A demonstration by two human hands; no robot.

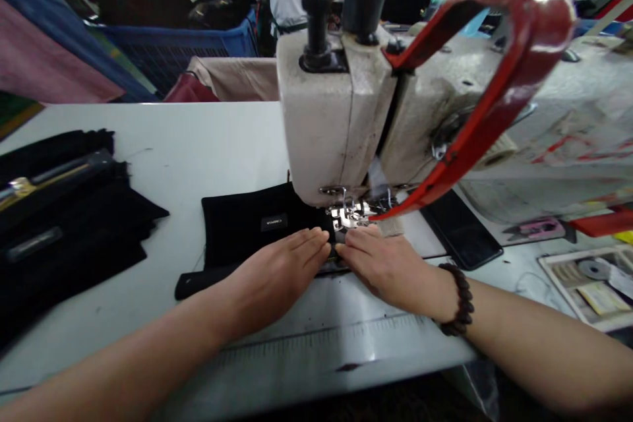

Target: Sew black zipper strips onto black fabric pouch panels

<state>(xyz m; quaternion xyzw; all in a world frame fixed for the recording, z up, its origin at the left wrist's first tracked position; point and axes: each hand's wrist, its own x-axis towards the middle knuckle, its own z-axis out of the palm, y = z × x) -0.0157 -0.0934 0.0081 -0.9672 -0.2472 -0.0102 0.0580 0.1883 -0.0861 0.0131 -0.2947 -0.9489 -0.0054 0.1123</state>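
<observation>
Ruler marks [316, 337] run along the table [222, 135], nearer than the hands. Left hand [281, 270] lies flat on black cloth [232, 227], fingers straight, not clasping; right hand [390, 270] is just beside it, fingertips at the cloth — can't tell if pinching. Cloth spreads left of the fingertips. Presser foot [349, 216] sits just past them, sewing machine [321, 125] above, phone [462, 227] to their right — blue crate [173, 41] well beyond.
</observation>
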